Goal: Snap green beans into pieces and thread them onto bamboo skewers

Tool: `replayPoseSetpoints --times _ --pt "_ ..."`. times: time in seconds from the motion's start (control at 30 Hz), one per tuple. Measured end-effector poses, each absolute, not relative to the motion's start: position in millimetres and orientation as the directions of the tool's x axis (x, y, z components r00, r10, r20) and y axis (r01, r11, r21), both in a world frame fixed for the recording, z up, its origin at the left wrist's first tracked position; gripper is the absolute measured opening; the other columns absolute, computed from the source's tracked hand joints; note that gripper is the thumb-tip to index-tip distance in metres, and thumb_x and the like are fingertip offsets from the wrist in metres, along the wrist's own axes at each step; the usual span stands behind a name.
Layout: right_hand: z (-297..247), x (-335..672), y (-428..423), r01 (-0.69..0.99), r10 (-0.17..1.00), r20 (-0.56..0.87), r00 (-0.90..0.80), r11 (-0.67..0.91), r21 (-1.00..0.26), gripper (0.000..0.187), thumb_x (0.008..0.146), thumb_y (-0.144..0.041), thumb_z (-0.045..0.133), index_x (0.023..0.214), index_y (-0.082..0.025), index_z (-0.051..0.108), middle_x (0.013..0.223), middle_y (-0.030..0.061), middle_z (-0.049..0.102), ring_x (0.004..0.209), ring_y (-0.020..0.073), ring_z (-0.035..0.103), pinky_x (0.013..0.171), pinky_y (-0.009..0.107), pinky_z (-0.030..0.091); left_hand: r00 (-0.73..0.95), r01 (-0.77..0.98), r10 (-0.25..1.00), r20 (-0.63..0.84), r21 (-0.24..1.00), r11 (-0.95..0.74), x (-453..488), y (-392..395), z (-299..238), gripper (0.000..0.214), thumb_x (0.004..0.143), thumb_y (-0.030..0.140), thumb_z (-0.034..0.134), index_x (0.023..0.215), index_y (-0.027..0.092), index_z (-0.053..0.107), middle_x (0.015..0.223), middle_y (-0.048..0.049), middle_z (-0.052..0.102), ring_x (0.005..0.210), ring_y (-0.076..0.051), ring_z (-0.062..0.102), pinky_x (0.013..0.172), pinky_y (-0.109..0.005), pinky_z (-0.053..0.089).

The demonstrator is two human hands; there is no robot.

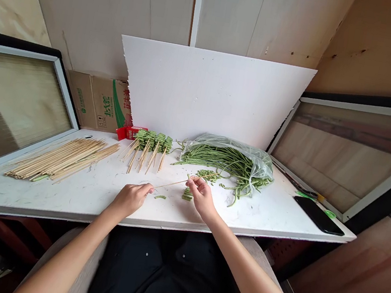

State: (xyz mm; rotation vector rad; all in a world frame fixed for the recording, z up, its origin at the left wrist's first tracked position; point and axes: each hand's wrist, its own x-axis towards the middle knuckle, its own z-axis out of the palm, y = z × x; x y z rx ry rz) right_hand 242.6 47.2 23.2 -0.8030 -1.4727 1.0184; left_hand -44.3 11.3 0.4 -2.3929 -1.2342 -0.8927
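My left hand (pixel 132 197) pinches the near end of a thin bamboo skewer (pixel 170 184) just above the white table (pixel 96 194). My right hand (pixel 201 194) is closed at the skewer's far tip, fingers pinched on a small green bean piece that I can barely make out. A short stack of cut bean pieces (pixel 187 194) lies under my right hand. One loose bean piece (pixel 160 196) rests between my hands. More cut pieces (pixel 208 174) lie just beyond my right hand.
A pile of bare skewers (pixel 60 159) lies at the left. Finished bean skewers (pixel 148 148) sit at the back centre beside a red packet (pixel 128 131). A plastic bag of long beans (pixel 230 162) is at the right, with a black phone (pixel 317 215) and green scissors (pixel 308 194) beyond.
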Motion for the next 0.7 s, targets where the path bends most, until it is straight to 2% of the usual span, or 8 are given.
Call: replayPoseSetpoints --times 0.33,0.47,0.57,0.63,0.7 --pt "21 245 49 -0.042 0.876 0.439 -0.197 0.44 -0.897 0.035 0.095 -0.058 0.063 0.103 -0.024 0.065 0.098 0.0047 0.066 0.094 0.0201 0.063 0.085 0.034 0.051 0.447 0.83 0.67 0.592 0.005 -0.558 -45 12 -1 0.034 0.083 -0.002 0.045 0.1 0.021 0.064 0.07 0.0017 0.069 0.058 -0.014 0.065 0.056 -0.022 0.043" --pt "30 253 51 0.009 0.878 0.417 -0.233 0.431 -0.902 0.04 0.093 -0.059 0.065 0.113 -0.024 0.068 0.112 0.0075 0.069 0.099 0.0212 0.065 0.087 0.035 0.054 0.396 0.847 0.699 0.596 0.057 -0.528 -47 12 -1 0.033 0.084 0.0 0.045 0.103 0.02 0.063 0.07 0.002 0.068 0.057 -0.014 0.064 0.057 -0.022 0.043" --pt "45 277 59 0.117 0.869 0.43 -0.247 0.467 -0.877 0.045 0.096 -0.058 0.061 0.126 -0.025 0.068 0.118 0.01 0.072 0.104 0.0237 0.066 0.087 0.038 0.054 0.306 0.859 0.75 0.587 0.169 -0.483 -47 12 1 0.039 0.081 -0.001 0.042 0.106 0.021 0.062 0.072 0.0027 0.068 0.061 -0.013 0.065 0.06 -0.021 0.045" --pt "52 298 67 0.26 0.859 0.446 -0.253 0.504 -0.824 0.04 0.098 -0.056 0.058 0.114 -0.024 0.074 0.112 0.0109 0.075 0.098 0.0257 0.068 0.082 0.039 0.053 0.255 0.856 0.773 0.581 0.235 -0.46 -48 12 3 0.042 0.079 -0.003 0.04 0.107 0.022 0.06 0.076 0.002 0.068 0.066 -0.014 0.067 0.063 -0.022 0.048" --pt "53 319 77 0.432 0.851 0.458 -0.256 0.524 -0.734 0.03 0.093 -0.05 0.066 0.097 -0.024 0.079 0.102 0.0113 0.077 0.088 0.0269 0.067 0.08 0.04 0.052 0.22 0.847 0.772 0.596 0.277 -0.455 -48 13 3 0.042 0.08 -0.003 0.039 0.108 0.022 0.06 0.084 -0.0003 0.069 0.073 -0.015 0.068 0.068 -0.024 0.05"
